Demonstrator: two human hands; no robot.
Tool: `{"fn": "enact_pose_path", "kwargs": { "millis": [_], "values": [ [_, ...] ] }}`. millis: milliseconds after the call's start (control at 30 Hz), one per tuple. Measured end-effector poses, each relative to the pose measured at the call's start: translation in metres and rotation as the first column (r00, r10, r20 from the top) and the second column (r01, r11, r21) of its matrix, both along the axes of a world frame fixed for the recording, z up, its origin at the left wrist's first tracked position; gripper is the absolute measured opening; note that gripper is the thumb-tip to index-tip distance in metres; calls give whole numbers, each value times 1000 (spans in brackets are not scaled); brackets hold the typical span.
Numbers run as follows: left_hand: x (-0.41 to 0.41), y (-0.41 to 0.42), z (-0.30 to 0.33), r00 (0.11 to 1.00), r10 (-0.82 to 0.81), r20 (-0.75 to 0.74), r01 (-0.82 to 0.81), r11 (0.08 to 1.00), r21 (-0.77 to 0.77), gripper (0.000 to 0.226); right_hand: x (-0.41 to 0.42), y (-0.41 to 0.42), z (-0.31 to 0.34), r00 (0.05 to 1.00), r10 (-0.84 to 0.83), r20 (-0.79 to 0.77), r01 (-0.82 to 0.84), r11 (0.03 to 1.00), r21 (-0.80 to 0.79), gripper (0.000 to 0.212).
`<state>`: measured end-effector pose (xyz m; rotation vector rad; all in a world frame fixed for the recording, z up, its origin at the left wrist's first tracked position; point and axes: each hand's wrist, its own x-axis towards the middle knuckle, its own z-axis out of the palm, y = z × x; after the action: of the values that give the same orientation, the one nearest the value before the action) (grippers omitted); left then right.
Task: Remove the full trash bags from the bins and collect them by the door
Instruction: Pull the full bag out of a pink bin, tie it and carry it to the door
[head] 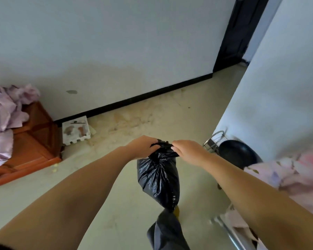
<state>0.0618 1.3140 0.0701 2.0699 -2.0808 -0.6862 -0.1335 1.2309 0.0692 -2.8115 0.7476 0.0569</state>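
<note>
Black bag hangs in mid-air above the floor, gathered at its neck; left hand grips the neck from the left, fingers curled round the plastic; right hand pinches the neck from the right, fingers likewise curled; both hands touch the bag at its top. Brown cabinet with lilac cloth stands at left; white foam tray lies beside it, against the wall; dark doorway is at upper right, well apart from the bag; black bin is near the right forearm.
</note>
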Motion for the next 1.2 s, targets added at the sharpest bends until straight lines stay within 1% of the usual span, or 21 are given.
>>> {"fn": "enact_pose_path", "kwargs": {
  "millis": [100, 267, 333, 433, 633, 767, 867, 1000, 1100, 1200],
  "values": [
    [29, -75, -8, 1000, 28, 3, -28, 1000, -8, 26, 28, -75, -6, 999, 8, 31, -8, 1000, 11, 28],
    [67, -184, -11, 999, 34, -17, -33, 999, 34, 27, 64, -185, -8, 999, 34, 17, -35, 998, 49, 29],
    [79, -225, -15, 999, 31, -29, -30, 998, 47, 23, 77, -224, -7, 999, 33, 9, -33, 997, 72, 31],
    [101, -292, -19, 999, 31, -30, -29, 997, 68, 21, 97, -286, -9, 1000, 16, 10, -16, 997, 81, 28],
    [154, -452, -21, 999, -35, 21, 34, 998, 52, 25, 150, -430, -16, 995, -100, 21, 98, 993, 62, 27],
    [198, -558, -10, 989, -136, 63, 132, 988, 76, 25, 188, -518, -13, 980, -189, 55, 185, 981, 63, 28],
    [222, -633, -1, 976, -211, 53, 207, 975, 76, 28, 209, -576, -9, 958, -273, 90, 265, 960, 93, 27],
    [230, -724, -3, 943, -314, 112, 303, 947, 103, 27, 217, -648, -12, 931, -359, 73, 347, 928, 131, 26],
    [226, -793, -4, 938, -327, 115, 321, 944, 75, 26, 214, -712, -14, 914, -399, 74, 386, 911, 142, 25],
    [218, -867, -1, 932, -350, 96, 344, 936, 72, 28, 207, -783, -12, 905, -419, 67, 408, 903, 138, 32]
  ]
}}
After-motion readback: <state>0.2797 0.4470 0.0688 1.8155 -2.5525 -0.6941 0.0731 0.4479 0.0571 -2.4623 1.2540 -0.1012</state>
